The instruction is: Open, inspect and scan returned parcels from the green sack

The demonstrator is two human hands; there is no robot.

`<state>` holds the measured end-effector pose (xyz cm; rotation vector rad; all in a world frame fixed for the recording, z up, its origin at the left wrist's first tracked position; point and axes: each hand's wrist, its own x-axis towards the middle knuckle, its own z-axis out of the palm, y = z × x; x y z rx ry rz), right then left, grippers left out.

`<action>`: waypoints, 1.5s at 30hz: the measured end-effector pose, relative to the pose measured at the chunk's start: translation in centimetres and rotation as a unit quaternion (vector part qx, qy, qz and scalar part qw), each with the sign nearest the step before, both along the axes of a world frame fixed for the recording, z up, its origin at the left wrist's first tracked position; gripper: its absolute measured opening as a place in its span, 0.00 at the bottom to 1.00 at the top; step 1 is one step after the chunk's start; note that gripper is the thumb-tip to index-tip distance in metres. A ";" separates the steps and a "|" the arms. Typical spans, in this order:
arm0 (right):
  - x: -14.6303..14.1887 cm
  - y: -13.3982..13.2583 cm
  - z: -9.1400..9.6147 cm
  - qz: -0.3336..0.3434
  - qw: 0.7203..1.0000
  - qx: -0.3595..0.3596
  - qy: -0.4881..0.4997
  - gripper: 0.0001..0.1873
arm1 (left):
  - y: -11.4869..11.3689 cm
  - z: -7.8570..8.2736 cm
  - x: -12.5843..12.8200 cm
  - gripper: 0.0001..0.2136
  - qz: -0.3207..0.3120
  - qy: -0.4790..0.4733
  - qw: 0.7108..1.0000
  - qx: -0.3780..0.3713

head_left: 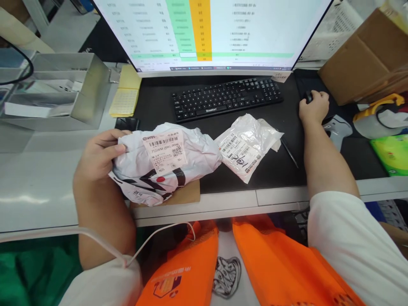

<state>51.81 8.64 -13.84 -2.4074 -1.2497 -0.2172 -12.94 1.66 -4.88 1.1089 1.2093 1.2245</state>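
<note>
White parcel (165,163) with black stripes; orange bags (277,267).

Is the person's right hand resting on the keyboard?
No, the right hand rests on a computer mouse to the right of the black keyboard, while the left hand holds a white parcel.

- The black keyboard (227,98) at 12 o'clock carries the brand "Boston" below its space bar.
- The white parcel (165,163), gripped at its left end by the left hand (101,155), has a shipping label (164,152) with a barcode, a QR code, "755WM-ZBKL.0006" as far as it reads, and "N25".
- The clear bag (247,144) at 1 o'clock bears a barcode label, digits too small to read.
- The monitor (210,32) shows table rows, illegible.
</note>
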 end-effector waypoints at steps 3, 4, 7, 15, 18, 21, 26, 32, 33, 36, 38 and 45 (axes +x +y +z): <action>-0.1 -0.1 0.0 -0.004 1.000 0.000 -0.004 0.29 | 0.1 0.1 0.2 0.12 -0.005 0.020 0.999 0.044; -0.2 -0.1 0.0 -0.005 1.000 -0.001 -0.006 0.30 | 0.1 0.1 0.3 0.10 -0.006 0.021 0.998 0.051; -0.3 -0.2 0.0 0.004 1.000 -0.002 -0.015 0.30 | 0.3 0.1 0.3 0.09 0.005 0.014 0.998 0.066; -0.2 -0.3 -0.4 0.005 1.000 0.014 -0.022 0.29 | 1.2 -0.6 -0.3 0.16 0.036 0.001 0.996 0.085; -0.2 -0.3 -0.5 0.006 1.000 0.010 -0.024 0.30 | 1.2 -0.8 -0.5 0.16 0.031 -0.001 0.996 0.086; -0.2 -0.3 -0.5 0.007 1.000 0.003 -0.024 0.30 | 1.2 -0.9 -0.5 0.17 0.027 -0.007 0.996 0.090; -0.2 -0.3 -0.6 0.007 1.000 0.007 -0.020 0.30 | 0.9 -0.5 -0.1 0.16 0.025 -0.009 0.995 0.095; -0.6 -0.4 -0.1 -0.001 1.000 0.005 -0.030 0.38 | 0.6 0.2 0.3 0.14 0.028 0.013 0.995 0.091; -0.6 -0.4 -0.1 -0.004 1.000 0.006 -0.028 0.39 | 0.7 0.2 0.2 0.14 0.028 0.010 0.995 0.096; -0.7 -0.3 0.0 -0.013 1.000 0.006 -0.022 0.36 | 1.0 0.0 -0.2 0.13 0.013 0.002 0.994 0.105; -0.7 -0.3 -0.1 -0.011 1.000 0.007 -0.018 0.35 | 1.1 -0.1 -0.5 0.13 -0.009 0.000 0.994 0.105; -0.7 -0.3 -0.1 0.008 1.000 0.008 -0.014 0.34 | 0.7 0.1 0.2 0.17 -0.018 -0.044 0.993 0.110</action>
